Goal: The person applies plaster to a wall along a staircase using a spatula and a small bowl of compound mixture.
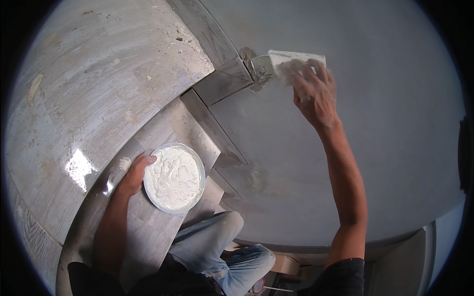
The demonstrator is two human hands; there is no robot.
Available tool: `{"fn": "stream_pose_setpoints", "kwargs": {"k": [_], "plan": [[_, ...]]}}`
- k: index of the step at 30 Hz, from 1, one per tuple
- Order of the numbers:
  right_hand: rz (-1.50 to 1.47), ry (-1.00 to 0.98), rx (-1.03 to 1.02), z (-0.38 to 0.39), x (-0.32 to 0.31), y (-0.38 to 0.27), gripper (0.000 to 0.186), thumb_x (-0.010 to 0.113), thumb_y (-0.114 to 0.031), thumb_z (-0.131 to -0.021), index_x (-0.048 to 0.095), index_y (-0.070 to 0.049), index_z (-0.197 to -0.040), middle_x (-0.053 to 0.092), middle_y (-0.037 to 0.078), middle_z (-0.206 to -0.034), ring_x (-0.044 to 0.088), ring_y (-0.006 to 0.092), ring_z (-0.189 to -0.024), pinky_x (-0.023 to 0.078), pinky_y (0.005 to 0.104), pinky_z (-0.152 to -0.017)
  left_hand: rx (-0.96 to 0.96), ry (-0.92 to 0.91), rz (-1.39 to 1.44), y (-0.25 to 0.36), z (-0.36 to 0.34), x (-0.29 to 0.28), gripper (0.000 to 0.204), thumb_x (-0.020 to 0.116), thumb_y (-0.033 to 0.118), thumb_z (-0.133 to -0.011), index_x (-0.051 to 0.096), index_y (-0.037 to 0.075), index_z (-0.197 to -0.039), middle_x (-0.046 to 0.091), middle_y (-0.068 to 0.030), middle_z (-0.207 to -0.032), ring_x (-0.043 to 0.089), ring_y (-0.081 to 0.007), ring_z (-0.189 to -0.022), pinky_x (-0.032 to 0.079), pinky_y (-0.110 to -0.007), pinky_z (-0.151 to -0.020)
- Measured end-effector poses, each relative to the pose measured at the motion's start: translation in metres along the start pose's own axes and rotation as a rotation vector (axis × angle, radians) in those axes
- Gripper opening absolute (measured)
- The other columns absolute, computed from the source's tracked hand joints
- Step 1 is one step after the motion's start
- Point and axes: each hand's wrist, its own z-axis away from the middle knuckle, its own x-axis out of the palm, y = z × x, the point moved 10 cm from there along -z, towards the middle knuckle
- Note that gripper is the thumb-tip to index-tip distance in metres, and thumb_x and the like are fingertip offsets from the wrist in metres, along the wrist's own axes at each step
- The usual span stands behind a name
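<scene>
My right hand (316, 91) is raised against the grey wall (395, 123), its fingers closed and slightly blurred around a broad plaster scraper (311, 58) coated in white. The scraper's left end lies by a rough, brownish-grey patch (259, 79) where the stair skirting tile (229, 84) meets the wall. Lower left, my left hand (136, 172) grips the rim of a round bowl (201, 192), thumb over the edge. Thick white plaster (175, 175) with a churned surface fills the bowl. It is held over a stair tread.
Wood-look tiled steps (108, 74) with dusty, stained surfaces rise on the left. Stepped skirting tiles (215, 126) run along the wall. My bent knees in jeans (212, 241) are at the bottom, near a cardboard box (285, 265). A pale smudge (256, 177) marks the wall.
</scene>
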Motion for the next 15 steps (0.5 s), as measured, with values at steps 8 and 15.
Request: {"fn": "stream_pose_setpoints", "kwargs": {"k": [8, 15], "plan": [[-0.105, -0.038, 0.424, 0.017, -0.019, 0.016, 0.034, 0.054, 0.001, -0.074, 0.057, -0.004, -0.107, 0.061, 0.010, -0.092, 0.056, 0.0252, -0.081, 0.049, 0.0376, -0.067, -0.014, 0.011, -0.011, 0.001, 0.003, -0.004, 0.041, 0.049, 0.023, -0.084, 0.050, -0.005, -0.114, 0.059, -0.0151, -0.105, 0.057, -0.0203, -0.098, 0.044, -0.031, -0.087], [-0.070, -0.072, 0.532, 0.016, -0.009, 0.021, 0.033, 0.054, -0.001, -0.076, 0.055, -0.001, -0.109, 0.061, 0.013, -0.092, 0.056, 0.0272, -0.082, 0.050, 0.0388, -0.067, 0.001, -0.030, 0.010, -0.006, -0.004, -0.009, 0.042, 0.049, 0.023, -0.084, 0.049, -0.004, -0.116, 0.058, -0.0149, -0.107, 0.056, -0.0204, -0.099, 0.043, -0.031, -0.088]]}}
